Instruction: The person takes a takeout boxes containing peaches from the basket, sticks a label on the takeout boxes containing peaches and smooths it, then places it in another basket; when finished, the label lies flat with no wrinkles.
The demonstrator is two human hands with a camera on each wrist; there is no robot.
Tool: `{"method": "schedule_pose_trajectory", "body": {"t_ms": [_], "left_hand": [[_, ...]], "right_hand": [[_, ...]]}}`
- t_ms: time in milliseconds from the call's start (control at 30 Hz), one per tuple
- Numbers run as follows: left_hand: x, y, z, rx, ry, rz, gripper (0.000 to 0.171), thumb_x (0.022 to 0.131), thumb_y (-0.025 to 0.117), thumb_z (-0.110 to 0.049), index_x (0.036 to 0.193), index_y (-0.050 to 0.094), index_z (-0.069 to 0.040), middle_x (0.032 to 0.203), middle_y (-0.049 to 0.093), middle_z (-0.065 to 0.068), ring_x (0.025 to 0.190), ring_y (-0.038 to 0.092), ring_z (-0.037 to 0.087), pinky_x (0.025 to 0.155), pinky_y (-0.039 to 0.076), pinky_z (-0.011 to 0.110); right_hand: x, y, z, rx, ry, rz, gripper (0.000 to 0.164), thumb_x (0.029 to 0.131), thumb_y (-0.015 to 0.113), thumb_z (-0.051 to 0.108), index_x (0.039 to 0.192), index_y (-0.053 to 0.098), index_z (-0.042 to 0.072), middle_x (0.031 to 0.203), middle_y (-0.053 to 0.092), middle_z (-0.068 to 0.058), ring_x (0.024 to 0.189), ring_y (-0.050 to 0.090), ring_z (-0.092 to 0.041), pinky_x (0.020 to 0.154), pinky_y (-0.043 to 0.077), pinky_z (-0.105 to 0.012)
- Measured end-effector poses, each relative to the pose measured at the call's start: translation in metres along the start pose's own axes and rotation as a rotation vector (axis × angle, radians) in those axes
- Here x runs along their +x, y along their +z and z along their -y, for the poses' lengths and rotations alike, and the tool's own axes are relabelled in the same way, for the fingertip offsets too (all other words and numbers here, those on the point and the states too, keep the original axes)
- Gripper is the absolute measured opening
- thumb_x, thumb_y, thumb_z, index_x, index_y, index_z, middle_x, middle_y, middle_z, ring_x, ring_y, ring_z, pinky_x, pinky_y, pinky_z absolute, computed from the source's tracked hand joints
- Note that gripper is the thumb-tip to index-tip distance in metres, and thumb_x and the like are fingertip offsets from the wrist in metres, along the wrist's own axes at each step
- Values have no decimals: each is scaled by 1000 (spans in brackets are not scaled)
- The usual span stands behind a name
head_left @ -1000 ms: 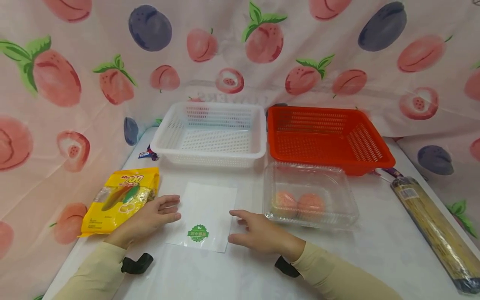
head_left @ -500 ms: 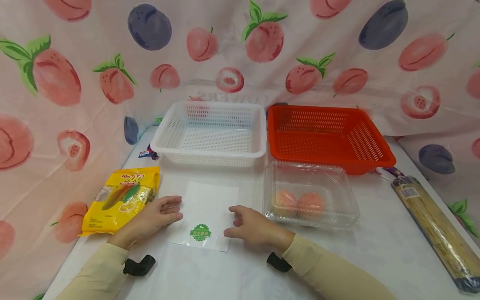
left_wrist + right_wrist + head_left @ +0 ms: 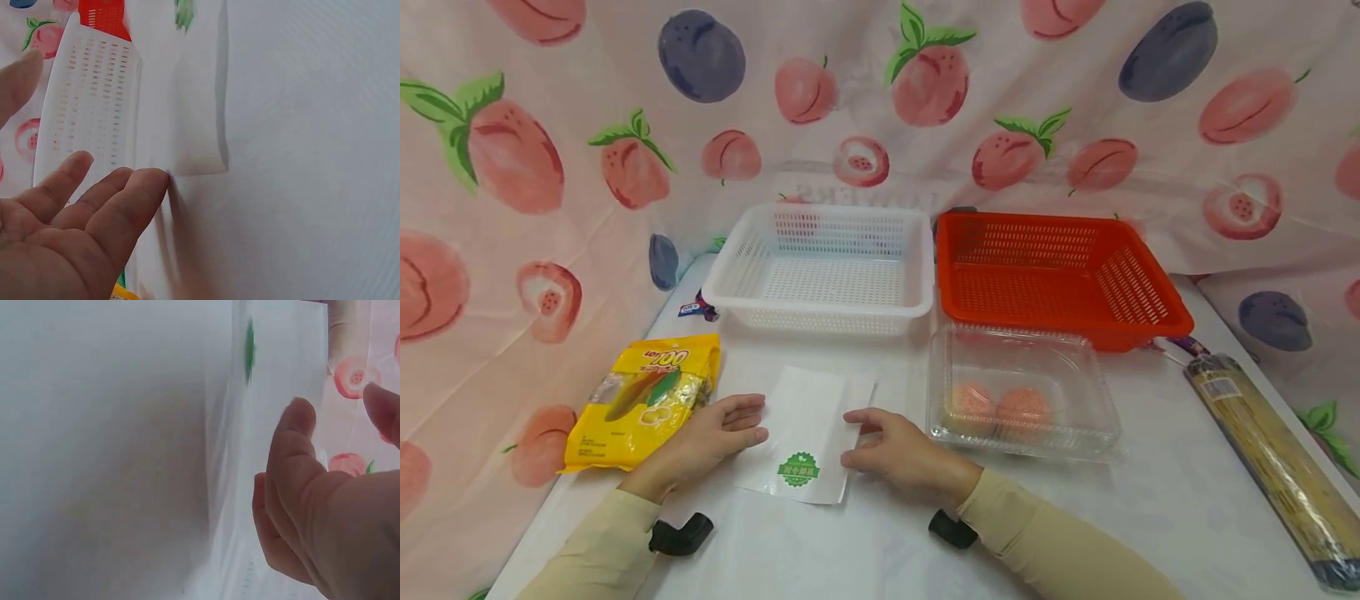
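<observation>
Yellow packet [image 3: 640,408], printed with fruit: far left on the white tabletop [image 3: 797,558], the left wrist overlapping its near right side in the head view.

Purple wrapped piece [image 3: 702,309]: behind the yellow packet, at the near left corner of the white basket.

Left hand [image 3: 718,435], beige sleeve [image 3: 598,546], black wrist piece [image 3: 681,535]: at the left edge of the paper bag. Fingers extended side by side, thumb standing well off them in the left wrist view; grip wide, nothing held. A fingertip lies at a corner of the paper; whether it touches or is just beside, cannot tell.

White basket [image 3: 820,317], perforated: behind the paper bag, upright.

White paper bag [image 3: 808,417], 1 piece, green badge [image 3: 798,469] near its near edge: between the 2 hands on the tabletop, its right side creased and partly raised.

Right hand [image 3: 898,452]: at the raised right side of the paper bag. Fingers slightly bent, thumb well apart from the index finger in the right wrist view; grip wide, nothing pinched. Contact with the paper: cannot tell.

Clear plastic box [image 3: 1022,354], lid down: right of the right hand, 2 pink round items [image 3: 1024,410] inside.

Red basket [image 3: 1060,323], perforated: just behind the box, right of the white basket.

Long wrapped pack [image 3: 1273,467], yellowish strands: far right, slanting.
</observation>
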State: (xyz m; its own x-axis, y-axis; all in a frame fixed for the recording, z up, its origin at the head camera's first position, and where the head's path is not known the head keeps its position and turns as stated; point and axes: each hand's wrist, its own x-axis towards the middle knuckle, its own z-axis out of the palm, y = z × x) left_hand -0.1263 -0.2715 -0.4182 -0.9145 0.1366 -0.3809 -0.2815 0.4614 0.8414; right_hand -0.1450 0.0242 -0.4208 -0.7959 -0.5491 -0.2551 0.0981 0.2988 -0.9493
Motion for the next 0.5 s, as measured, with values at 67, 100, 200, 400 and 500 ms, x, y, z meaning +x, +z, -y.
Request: {"method": "schedule_pose_trajectory", "body": {"t_ms": [67, 100, 200, 400, 500], "left_hand": [[0, 0, 0, 1, -1, -2, 73, 94, 72, -33, 151, 38, -3, 154, 39, 21, 137, 44, 37, 105, 43, 45], [0, 0, 0, -1, 0, -3, 73, 94, 72, -33, 151, 38, -3, 154, 39, 21, 137, 44, 37, 106, 43, 46], [1, 1, -1, -2, 6, -6, 73, 94, 72, -32, 151, 38, -2, 154, 39, 22, 137, 43, 38, 106, 42, 46], [-1, 1, -2, -3, 5, -5, 71, 95, 71, -32, 151, 39, -3, 154, 39, 21, 137, 44, 37, 105, 43, 45], [-2, 1, -3, -1, 8, -2, 71, 95, 71, -33, 152, 39, -5, 154, 39, 21, 137, 44, 38, 105, 43, 46]], "right_hand": [[2, 1, 0, -5, -1, -1, 60, 86, 77, 15, 139, 53, 0, 123, 58, -16, 94, 65, -17, 79, 54, -29], [3, 2, 0, -23, 0, -1, 60, 86, 77, 16, 139, 54, 0, 118, 61, -15, 90, 65, -16, 77, 54, -28], [5, 4, 0, -80, 20, 4, 60, 87, 77, 20, 140, 54, 0, 101, 66, -11, 79, 65, -16, 72, 52, -27], [6, 9, 1, -161, 27, -57, 54, 87, 74, 13, 137, 57, 1, 66, 61, -5, 58, 60, -15, 58, 50, -25], [5, 9, 5, -168, -21, -138, 47, 85, 70, 5, 131, 61, 3, 60, 55, -1, 53, 52, -11, 52, 43, -23]]}}
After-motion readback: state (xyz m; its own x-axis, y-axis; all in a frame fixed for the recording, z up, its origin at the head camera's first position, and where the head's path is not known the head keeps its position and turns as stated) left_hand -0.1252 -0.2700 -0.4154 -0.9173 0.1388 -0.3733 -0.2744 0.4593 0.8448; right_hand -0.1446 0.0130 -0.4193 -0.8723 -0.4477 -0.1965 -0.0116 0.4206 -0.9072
